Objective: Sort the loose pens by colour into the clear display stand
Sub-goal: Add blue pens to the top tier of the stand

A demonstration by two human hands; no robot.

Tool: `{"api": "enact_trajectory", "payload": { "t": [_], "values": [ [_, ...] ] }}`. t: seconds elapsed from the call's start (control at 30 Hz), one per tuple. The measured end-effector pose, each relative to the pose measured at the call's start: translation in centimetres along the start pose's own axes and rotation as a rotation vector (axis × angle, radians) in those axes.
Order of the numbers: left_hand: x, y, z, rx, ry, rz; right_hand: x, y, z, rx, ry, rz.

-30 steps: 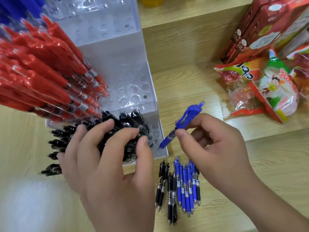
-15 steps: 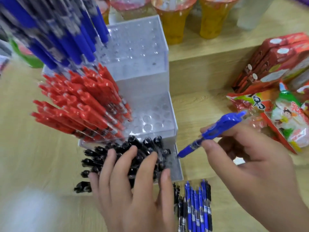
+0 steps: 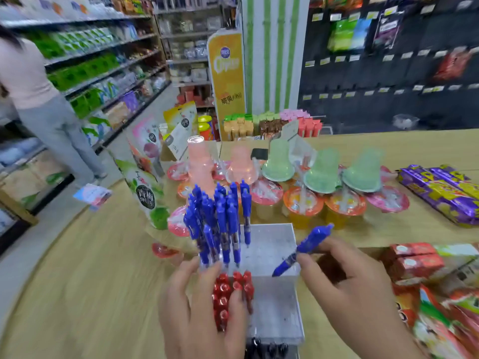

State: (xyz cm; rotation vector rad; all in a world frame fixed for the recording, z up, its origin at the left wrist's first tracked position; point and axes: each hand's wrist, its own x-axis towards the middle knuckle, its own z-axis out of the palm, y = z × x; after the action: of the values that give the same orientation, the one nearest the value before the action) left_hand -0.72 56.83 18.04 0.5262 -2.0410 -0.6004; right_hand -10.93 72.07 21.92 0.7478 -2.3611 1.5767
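Left hand (image 3: 199, 309) spread flat over the red pens (image 3: 228, 294), upright blue pens (image 3: 220, 216) in the top tier of the clear display stand (image 3: 269, 255), right hand (image 3: 347, 288) pinching a tilted blue pen (image 3: 303, 250) over the stand, wooden bench (image 3: 90, 281) beneath

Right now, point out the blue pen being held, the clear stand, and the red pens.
blue pen (image 3: 305, 246), head view, mid-barrel
clear stand (image 3: 269, 244), head view, bare top tier
red pens (image 3: 228, 291), head view, clicker caps
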Motion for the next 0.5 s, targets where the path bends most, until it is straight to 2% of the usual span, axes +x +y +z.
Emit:
{"api": "enact_trajectory", "payload": {
  "t": [0.07,0.17,0.23,0.33,0.5],
  "values": [
    [1.6,-0.3,0.2,-0.068,-0.039,-0.074,1.7,-1.2,0.3,0.002,-0.051,0.000],
    [3.3,-0.5,0.9,-0.293,-0.095,-0.414,3.6,-2.2,1.2,-0.042,-0.135,0.005],
    [3.8,-0.7,1.2,-0.356,-0.151,-0.545,4.4,-2.0,2.0,-0.075,-0.158,0.021],
    [4.4,-0.9,1.1,-0.357,-0.272,-0.554,5.1,-1.6,3.1,-0.155,-0.175,0.004],
    [4.8,-0.7,1.4,-0.356,-0.376,-0.568,6.2,-1.1,4.5,-0.251,-0.222,-0.003]
  ]
}}
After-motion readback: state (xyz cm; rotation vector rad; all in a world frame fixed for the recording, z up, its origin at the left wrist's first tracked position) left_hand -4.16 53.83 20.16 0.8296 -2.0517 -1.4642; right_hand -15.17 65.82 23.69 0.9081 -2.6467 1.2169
